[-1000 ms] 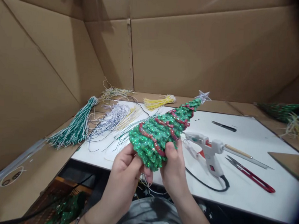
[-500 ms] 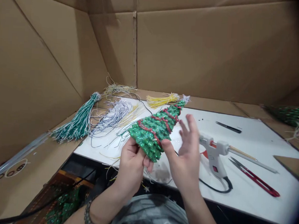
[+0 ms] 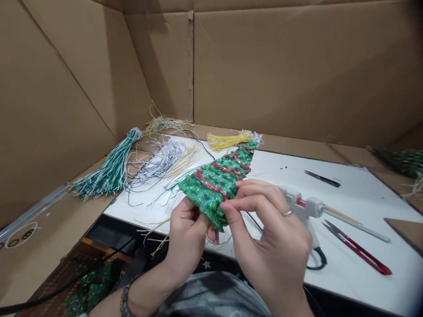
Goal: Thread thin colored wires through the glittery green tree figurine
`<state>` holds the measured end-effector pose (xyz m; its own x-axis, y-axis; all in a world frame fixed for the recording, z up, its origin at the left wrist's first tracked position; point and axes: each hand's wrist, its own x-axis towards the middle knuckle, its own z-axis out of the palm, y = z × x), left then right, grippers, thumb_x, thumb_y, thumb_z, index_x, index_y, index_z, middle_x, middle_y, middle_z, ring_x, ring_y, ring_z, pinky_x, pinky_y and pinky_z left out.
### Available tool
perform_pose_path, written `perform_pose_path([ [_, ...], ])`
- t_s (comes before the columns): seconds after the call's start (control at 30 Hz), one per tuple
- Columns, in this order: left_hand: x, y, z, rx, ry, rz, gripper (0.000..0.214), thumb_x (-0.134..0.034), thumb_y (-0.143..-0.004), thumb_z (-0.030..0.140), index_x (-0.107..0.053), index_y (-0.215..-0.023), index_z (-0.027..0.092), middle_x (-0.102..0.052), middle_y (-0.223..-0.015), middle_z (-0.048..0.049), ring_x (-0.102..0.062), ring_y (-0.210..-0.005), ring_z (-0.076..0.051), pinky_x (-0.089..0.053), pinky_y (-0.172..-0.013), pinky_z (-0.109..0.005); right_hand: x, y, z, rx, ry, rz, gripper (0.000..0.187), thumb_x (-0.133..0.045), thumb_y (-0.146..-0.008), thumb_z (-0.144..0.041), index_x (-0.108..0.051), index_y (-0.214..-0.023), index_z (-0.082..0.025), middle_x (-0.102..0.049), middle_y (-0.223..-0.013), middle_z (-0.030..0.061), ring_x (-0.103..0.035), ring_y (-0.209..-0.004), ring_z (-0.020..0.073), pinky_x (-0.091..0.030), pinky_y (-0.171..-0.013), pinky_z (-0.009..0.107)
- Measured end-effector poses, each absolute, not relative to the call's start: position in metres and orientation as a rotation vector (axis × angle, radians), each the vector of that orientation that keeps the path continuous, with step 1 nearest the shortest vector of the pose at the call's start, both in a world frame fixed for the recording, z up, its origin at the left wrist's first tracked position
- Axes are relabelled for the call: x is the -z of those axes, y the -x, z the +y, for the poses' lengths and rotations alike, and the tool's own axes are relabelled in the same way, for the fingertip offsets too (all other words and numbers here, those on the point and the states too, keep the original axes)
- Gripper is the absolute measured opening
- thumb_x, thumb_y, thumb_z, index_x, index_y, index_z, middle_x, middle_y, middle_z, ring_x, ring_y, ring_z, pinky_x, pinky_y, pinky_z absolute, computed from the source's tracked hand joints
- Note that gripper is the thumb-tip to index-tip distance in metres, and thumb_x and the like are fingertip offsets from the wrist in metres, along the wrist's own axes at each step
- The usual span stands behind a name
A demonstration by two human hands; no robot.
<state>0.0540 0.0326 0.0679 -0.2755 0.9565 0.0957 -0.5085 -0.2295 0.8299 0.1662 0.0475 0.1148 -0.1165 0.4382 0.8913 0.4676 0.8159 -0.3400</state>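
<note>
My right hand (image 3: 274, 239) is no longer spreading its fingers; thumb and forefinger are drawing together at the right edge of the tree (image 3: 214, 192), beside the red trim (image 3: 206, 181). Whether they are pinching it, I cannot tell. My left hand (image 3: 188, 233) is gripping the tree's wide base, so the piece is being steadied from below while both hands are attending to it. Ahead of my fingers, the tree is leaning away, its star (image 3: 257, 137) overlapping the yellow bundle (image 3: 227, 141) in view. The glue gun (image 3: 303, 207) is lying just beyond my right knuckles, partly hidden; the snips (image 3: 356, 246) are resting further right. Stems (image 3: 157, 220) are crowding left of my left fingers; the board (image 3: 355, 201) is offering open room beyond the right ones
</note>
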Motion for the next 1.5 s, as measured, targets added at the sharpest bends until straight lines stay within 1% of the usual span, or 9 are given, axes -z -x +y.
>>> perform_pose_path([
  [0.2,-0.069,-0.052,0.033,-1.762,-0.797,0.865,0.011,-0.072,-0.077,0.016,-0.063,-0.073,0.02,-0.055,-0.038,0.0091,-0.047,-0.028,-0.007,-0.041,-0.032,-0.015,-0.123,-0.179,0.046,-0.115,0.633,-1.846,0.013,-0.065,-0.086,-0.004,-0.067,-0.09,-0.016,-0.071,-0.089,0.0047,-0.066,-0.098,0.0156,-0.054,-0.093,0.03],
  [0.4,-0.07,-0.054,0.031,-1.789,-0.789,0.865,0.016,-0.072,-0.072,0.011,-0.06,-0.067,0.02,-0.056,-0.037,0.0093,-0.048,-0.027,-0.007,-0.042,-0.032,-0.014,-0.123,-0.179,0.044,0.003,0.653,-1.852,0.014,-0.064,-0.084,0.0,-0.063,-0.086,-0.014,-0.068,-0.083,0.0042,-0.065,-0.096,0.0152,-0.054,-0.094,0.03],
  [0.53,-0.066,-0.053,0.031,-1.788,-0.783,0.863,0.014,-0.071,-0.073,0.009,-0.062,-0.071,0.021,-0.059,-0.042,0.0093,-0.048,-0.029,-0.006,-0.042,-0.033,-0.014,-0.117,-0.172,0.044,0.103,0.635,-1.848,0.014,-0.063,-0.085,0.0,-0.063,-0.089,-0.014,-0.068,-0.086,0.0064,-0.065,-0.099,0.0186,-0.054,-0.093,0.034],
  [0.63,-0.065,-0.053,0.033,-1.785,-0.786,0.86,0.016,-0.071,-0.076,0.013,-0.06,-0.068,0.02,-0.056,-0.039,0.0095,-0.048,-0.029,-0.006,-0.043,-0.033,-0.014,-0.112,-0.169,0.047,0.136,0.619,-1.831,0.016,-0.062,-0.085,0.0,-0.062,-0.091,-0.015,-0.068,-0.087,0.0068,-0.066,-0.098,0.02,-0.056,-0.091,0.035],
  [0.73,-0.065,-0.053,0.034,-1.776,-0.784,0.886,0.016,-0.071,-0.078,0.015,-0.059,-0.067,0.02,-0.056,-0.04,0.0097,-0.048,-0.029,-0.006,-0.042,-0.033,-0.014,-0.109,-0.169,0.05,0.14,0.619,-1.827,0.016,-0.062,-0.086,0.0,-0.062,-0.09,-0.015,-0.068,-0.086,0.0069,-0.067,-0.097,0.0199,-0.057,-0.089,0.035],
  [0.9,-0.069,-0.05,0.031,-1.772,-0.824,0.952,0.018,-0.068,-0.071,0.005,-0.061,-0.067,0.02,-0.058,-0.041,0.0102,-0.048,-0.028,-0.006,-0.044,-0.033,-0.015,-0.109,-0.172,0.053,0.144,0.585,-1.825,0.018,-0.063,-0.085,0.0,-0.063,-0.092,-0.017,-0.068,-0.087,0.0055,-0.068,-0.096,0.0206,-0.059,-0.087,0.037],
  [1.07,-0.076,-0.048,0.026,-1.769,-0.832,0.917,0.015,-0.069,-0.076,0.012,-0.063,-0.068,0.023,-0.055,-0.036,0.0101,-0.05,-0.027,-0.009,-0.042,-0.03,-0.016,-0.115,-0.175,0.056,0.193,0.545,-1.926,0.023,-0.064,-0.082,0.001,-0.062,-0.093,-0.019,-0.069,-0.088,0.0046,-0.065,-0.096,0.0217,-0.058,-0.085,0.038],
  [1.27,-0.081,-0.05,0.027,-1.747,-0.846,0.928,0.019,-0.068,-0.072,0.01,-0.061,-0.06,0.023,-0.055,-0.034,0.0089,-0.05,-0.025,-0.01,-0.043,-0.029,-0.018,-0.116,-0.17,0.055,0.156,0.545,-1.873,0.017,-0.055,-0.088,-0.001,-0.057,-0.094,-0.017,-0.066,-0.087,0.0062,-0.064,-0.095,0.0202,-0.057,-0.088,0.038],
  [1.5,-0.08,-0.05,0.025,-1.761,-0.808,0.91,0.018,-0.067,-0.069,0.008,-0.062,-0.061,0.023,-0.055,-0.034,0.0095,-0.048,-0.025,-0.009,-0.041,-0.028,-0.017,-0.115,-0.171,0.049,0.108,0.547,-1.801,0.02,-0.061,-0.087,-0.001,-0.059,-0.099,-0.017,-0.067,-0.089,0.0063,-0.068,-0.096,0.0191,-0.057,-0.088,0.036],
])
